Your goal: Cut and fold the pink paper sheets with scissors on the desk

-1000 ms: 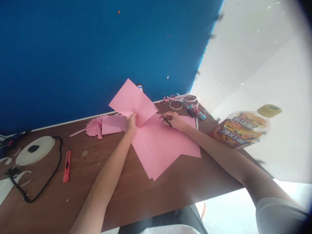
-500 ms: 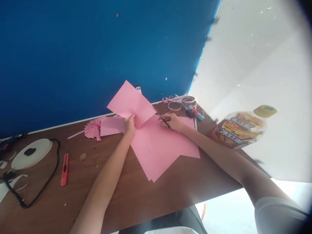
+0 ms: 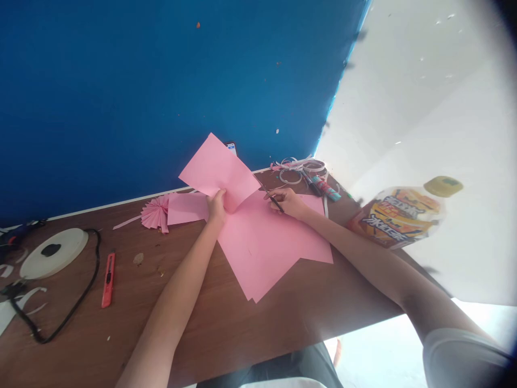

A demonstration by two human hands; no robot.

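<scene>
My left hand [image 3: 218, 207] is closed on a pink sheet of paper [image 3: 218, 167], its thumb on top, and holds it raised and bent toward the wall. My right hand [image 3: 287, 202] grips a pair of scissors [image 3: 276, 202] with dark handles. The blades point up and left to the right corner of the raised sheet; whether paper lies between them is too small to tell. Beneath both hands, larger pink paper [image 3: 274, 242] lies flat on the brown table [image 3: 226, 328]. A folded pink paper fan [image 3: 154, 213] and a pink strip [image 3: 186, 208] rest left of my left hand.
A red box cutter [image 3: 108, 280], a black cable [image 3: 91, 275] and a pale round disc [image 3: 54, 253] are on the left. Paper strips [image 3: 291, 175] and a teal-and-red tube [image 3: 329, 188] lie at the back right. A large drink bottle [image 3: 398, 218] stands beside my right forearm. A phone [image 3: 231, 148] is behind the sheet.
The view has shifted very slightly. Both hands, the raised sheet and the scissors keep nearly the same positions.
</scene>
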